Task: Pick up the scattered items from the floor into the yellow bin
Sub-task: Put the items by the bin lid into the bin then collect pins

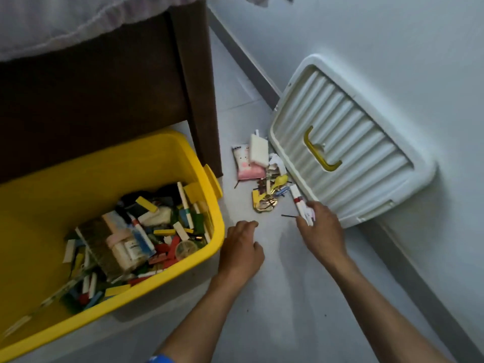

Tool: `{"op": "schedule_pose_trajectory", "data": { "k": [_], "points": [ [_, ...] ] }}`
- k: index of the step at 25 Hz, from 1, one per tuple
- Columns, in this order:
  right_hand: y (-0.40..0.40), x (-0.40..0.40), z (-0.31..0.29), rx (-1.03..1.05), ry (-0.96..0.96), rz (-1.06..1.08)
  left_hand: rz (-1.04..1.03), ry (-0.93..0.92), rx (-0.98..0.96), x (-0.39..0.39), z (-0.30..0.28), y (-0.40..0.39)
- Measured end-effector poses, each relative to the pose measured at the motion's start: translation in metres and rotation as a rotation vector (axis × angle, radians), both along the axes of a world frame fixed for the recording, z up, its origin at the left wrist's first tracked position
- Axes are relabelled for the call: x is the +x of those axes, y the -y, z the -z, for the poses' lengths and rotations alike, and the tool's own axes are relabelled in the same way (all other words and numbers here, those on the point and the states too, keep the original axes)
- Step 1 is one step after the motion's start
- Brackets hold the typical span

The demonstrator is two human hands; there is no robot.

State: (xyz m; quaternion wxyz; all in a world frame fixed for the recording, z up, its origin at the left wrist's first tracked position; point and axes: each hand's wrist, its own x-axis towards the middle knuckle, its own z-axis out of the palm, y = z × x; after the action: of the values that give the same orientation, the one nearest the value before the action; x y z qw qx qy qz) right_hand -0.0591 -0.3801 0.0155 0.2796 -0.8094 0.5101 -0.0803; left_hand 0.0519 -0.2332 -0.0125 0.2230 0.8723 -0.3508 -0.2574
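dim, soft light; slight blur, edges warped

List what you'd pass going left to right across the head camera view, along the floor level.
yellow bin → left hand → pile of scattered items → right hand gripping a white marker → white lid leaning against the wall.
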Motion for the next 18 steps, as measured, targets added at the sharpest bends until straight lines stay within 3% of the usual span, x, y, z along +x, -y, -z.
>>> {"op": "schedule_pose_trajectory", "data": {
  "k": [5,9,14,18],
  "points": [
    [0.012,0.002,0.061,-0.144,-0.276,0.007,0.020,0.088,0.052,0.005,0.006,0.027],
    [0.027,0.016,0.065,-0.212,-0.368,-0.052,0.036,0.216,0.026,0.012,0.005,0.061],
    [0.010,0.009,0.058,-0.230,-0.443,-0.247,0.176,0.114,0.212,0.017,0.019,0.095],
    [-0.010,-0.009,0.063,-0.176,-0.442,-0.182,0.243,0.331,0.162,0.009,0.034,0.072]
  ]
}}
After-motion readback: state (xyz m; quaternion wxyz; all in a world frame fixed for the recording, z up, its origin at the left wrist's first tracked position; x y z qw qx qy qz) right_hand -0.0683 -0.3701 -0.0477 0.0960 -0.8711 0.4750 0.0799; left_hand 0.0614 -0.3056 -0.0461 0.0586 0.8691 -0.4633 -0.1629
